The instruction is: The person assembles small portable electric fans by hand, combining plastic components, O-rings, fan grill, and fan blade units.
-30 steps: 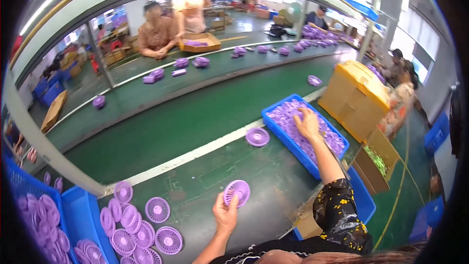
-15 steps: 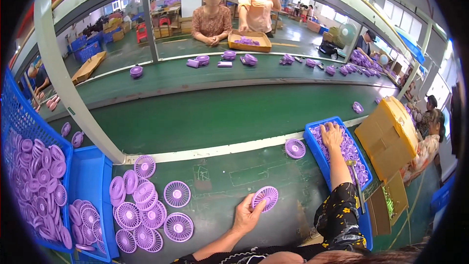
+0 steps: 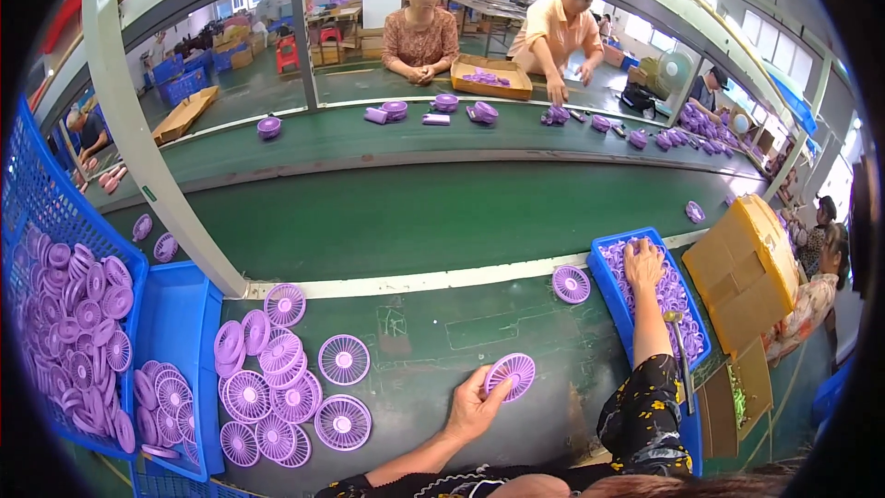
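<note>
1. hands, well apart: left hand (image 3: 472, 409) pinches one purple slatted disc (image 3: 510, 377) above green table (image 3: 415, 364); right hand (image 3: 643, 267) sits in blue tray (image 3: 611, 293) among small purple parts (image 3: 671, 291), cannot tell whether closed on any.
2. blue mesh basket (image 3: 55, 194), far left, heaped with discs (image 3: 81, 369).
3. blue bin (image 3: 180, 304), discs at near end.
4. loose discs (image 3: 247, 395), clustered on table.
5. single disc (image 3: 571, 284), flat, beside tray.
6. hammer-like tool (image 3: 684, 360), over tray's near end.

Our left hand (image 3: 472, 410) holds a round purple fan grille (image 3: 513, 374) | our right hand (image 3: 644, 267) reaches into purple parts (image 3: 673, 295) in a blue tray (image 3: 615, 298)
</note>
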The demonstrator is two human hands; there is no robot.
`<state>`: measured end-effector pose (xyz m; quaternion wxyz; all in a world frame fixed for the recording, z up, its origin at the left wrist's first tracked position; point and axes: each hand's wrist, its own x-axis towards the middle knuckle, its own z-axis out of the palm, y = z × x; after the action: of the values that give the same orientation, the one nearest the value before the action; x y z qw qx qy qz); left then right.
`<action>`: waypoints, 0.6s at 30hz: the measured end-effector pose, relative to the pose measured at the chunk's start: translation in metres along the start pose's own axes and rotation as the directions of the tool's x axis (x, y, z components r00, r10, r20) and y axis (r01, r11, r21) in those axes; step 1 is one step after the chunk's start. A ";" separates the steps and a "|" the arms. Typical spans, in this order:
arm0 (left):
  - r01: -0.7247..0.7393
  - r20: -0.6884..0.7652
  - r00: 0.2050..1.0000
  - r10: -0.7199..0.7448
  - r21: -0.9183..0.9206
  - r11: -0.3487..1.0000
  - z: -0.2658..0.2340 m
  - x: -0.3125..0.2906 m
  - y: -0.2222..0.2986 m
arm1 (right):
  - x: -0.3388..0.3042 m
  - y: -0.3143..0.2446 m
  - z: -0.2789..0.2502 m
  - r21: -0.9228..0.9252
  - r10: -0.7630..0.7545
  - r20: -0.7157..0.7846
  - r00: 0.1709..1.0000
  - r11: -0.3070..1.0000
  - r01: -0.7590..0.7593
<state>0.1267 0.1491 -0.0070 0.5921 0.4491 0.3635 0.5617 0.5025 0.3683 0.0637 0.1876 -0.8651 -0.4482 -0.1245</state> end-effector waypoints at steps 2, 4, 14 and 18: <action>0.000 -0.001 1.000 0.000 -0.010 1.000 0.000 0.000 0.001 | 0.000 0.001 0.002 0.019 -0.001 0.000 1.000 1.000 0.001; 0.003 0.012 1.000 -0.003 -0.010 1.000 -0.001 0.001 0.001 | 0.001 0.001 0.002 0.016 -0.003 -0.004 1.000 1.000 0.003; -0.039 0.016 0.999 0.039 0.000 0.999 0.000 0.004 0.004 | 0.004 -0.001 0.000 0.037 0.000 0.003 1.000 0.999 -0.001; -0.019 0.048 0.999 0.019 0.009 1.000 -0.001 0.001 0.006 | 0.000 0.002 -0.001 0.028 0.007 0.009 1.000 1.000 -0.007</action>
<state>0.1238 0.1500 -0.0019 0.5932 0.4685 0.3477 0.5548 0.5040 0.3666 0.0639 0.1981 -0.8645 -0.4476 -0.1137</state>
